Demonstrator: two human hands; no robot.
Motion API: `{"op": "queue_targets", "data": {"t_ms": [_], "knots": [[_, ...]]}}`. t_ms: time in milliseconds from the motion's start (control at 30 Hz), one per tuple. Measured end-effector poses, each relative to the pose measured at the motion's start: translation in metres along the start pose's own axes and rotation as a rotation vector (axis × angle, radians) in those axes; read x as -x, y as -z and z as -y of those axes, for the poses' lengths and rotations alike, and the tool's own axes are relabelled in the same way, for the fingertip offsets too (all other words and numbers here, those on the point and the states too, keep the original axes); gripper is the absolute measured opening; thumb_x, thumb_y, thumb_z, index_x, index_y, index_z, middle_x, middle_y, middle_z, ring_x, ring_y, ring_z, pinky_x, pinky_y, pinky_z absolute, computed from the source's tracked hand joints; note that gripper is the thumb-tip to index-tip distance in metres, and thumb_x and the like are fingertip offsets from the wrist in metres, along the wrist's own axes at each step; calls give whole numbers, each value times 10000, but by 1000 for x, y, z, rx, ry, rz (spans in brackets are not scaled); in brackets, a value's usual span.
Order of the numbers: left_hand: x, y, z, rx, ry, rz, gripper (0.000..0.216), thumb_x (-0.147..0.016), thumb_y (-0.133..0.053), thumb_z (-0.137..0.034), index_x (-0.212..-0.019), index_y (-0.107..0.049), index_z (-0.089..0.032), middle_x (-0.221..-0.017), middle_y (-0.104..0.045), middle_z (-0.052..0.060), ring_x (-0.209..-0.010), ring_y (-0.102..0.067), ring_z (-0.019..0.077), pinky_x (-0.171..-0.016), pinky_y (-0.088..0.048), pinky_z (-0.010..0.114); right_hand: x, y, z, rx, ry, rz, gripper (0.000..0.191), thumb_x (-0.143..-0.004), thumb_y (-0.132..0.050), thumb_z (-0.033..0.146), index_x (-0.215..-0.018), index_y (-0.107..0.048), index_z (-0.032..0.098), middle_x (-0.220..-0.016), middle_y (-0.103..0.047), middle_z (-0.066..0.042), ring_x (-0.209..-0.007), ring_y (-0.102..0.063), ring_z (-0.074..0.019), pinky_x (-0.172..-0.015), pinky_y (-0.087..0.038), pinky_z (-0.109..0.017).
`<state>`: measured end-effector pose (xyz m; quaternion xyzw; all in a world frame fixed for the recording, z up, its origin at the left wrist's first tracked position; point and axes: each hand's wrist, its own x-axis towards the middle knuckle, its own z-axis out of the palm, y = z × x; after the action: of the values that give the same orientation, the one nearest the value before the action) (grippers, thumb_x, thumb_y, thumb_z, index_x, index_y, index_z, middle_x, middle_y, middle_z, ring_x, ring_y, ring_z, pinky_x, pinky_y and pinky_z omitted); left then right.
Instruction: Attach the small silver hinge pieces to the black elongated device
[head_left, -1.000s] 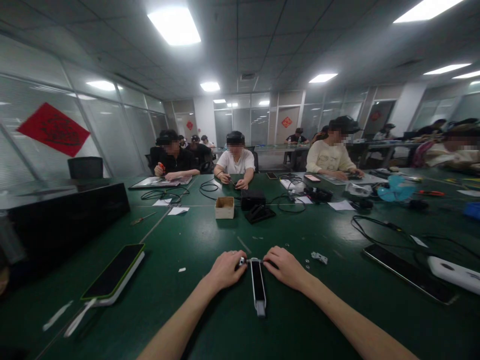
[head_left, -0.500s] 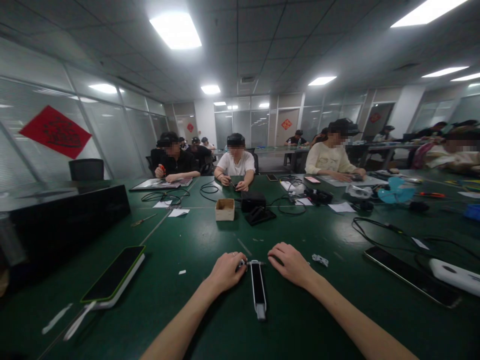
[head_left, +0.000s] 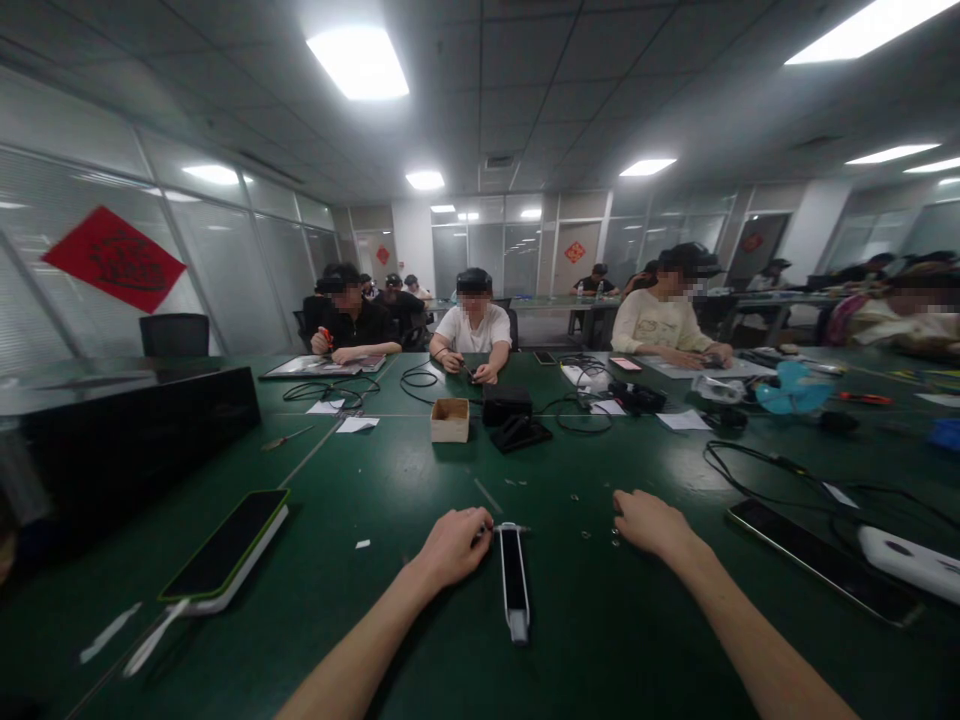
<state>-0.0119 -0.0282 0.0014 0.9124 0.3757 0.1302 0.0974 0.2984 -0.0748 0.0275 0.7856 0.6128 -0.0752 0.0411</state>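
My left hand [head_left: 454,546] rests on the green table [head_left: 420,640] with its fingers curled by the top end of a slim white device with a long dark face [head_left: 514,580]. Something small sits in that curl, mostly hidden, and a thin bar crosses the device's top beside the fingers. To the right, my right hand [head_left: 654,524] is apart from the device, fingers bent down to the tabletop. What its fingertips hold, if anything, is hidden. Several tiny shiny pieces [head_left: 615,537] lie just left of it.
A phone with a green edge [head_left: 225,548] lies on a white block at left. At right are a dark phone [head_left: 821,560], a white device [head_left: 911,557] and black cables. Ahead stand a small open box [head_left: 450,421] and a black stand [head_left: 517,430]. Several people sit across the table.
My right hand has moved right, away from the device, over the spot where a small whitish piece lay. Tiny shiny pieces now show beside it. My left hand has barely moved.
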Motion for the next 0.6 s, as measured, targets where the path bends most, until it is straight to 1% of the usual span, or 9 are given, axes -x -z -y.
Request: {"op": "queue_targets", "data": {"t_ms": [100, 200, 300, 400, 500, 600], "knots": [[0, 0, 0, 17, -3, 6, 112, -908, -448, -224, -980, -532, -210, -916, -636, 17, -821, -600, 169, -747, -427, 269, -3, -3, -6, -25, 1, 28, 299, -840, -423, 115, -1094, -577, 155, -1100, -583, -143, -966, -606, -252, -700, -446, -306], [1, 3, -1, 20, 13, 17, 113, -918, -443, -237, -984, -530, -210, -916, -633, 16, -828, -598, 167, -743, -428, 267, -7, -6, -8, -42, 20, 29, 328, -822, -409, 54, -1084, -578, 157, -1105, -585, -133, -977, -609, -225, -717, -437, -276], [2, 7, -4, 30, 21, 33, 120, -922, -434, -239, -986, -532, -210, -925, -629, 17, -845, -595, 165, -760, -431, 268, -9, -7, -9, -54, 33, 22, 335, -811, -419, 33, -1081, -579, 150, -1109, -589, -133, -983, -611, -211, -749, -434, -270], [2, 9, -5, 42, 29, 51, 129, -919, -432, -233, -991, -536, -207, -950, -627, 19, -859, -592, 161, -774, -434, 268, -8, -7, -11, -67, 38, -1, 329, -807, -439, 46, -1083, -581, 155, -1117, -591, -135, -983, -614, -218, -752, -443, -285], [2, 9, -6, 41, 38, 54, 139, -913, -434, -230, -994, -543, -202, -960, -630, 25, -867, -593, 167, -774, -436, 272, -7, -8, -14, -77, 46, -36, 303, -798, -471, 105, -1068, -592, 174, -1095, -600, -138, -960, -618, -252, -704, -459, -319], [2, 8, -5, 47, 36, 41, 135, -908, -439, -228, -989, -544, -202, -946, -633, 24, -854, -593, 168, -774, -438, 278, -9, -13, -20, -76, 51, -35, 286, -777, -506, 159, -1045, -599, 194, -1081, -602, -134, -936, -622, -270, -665, -459, -332]]}}
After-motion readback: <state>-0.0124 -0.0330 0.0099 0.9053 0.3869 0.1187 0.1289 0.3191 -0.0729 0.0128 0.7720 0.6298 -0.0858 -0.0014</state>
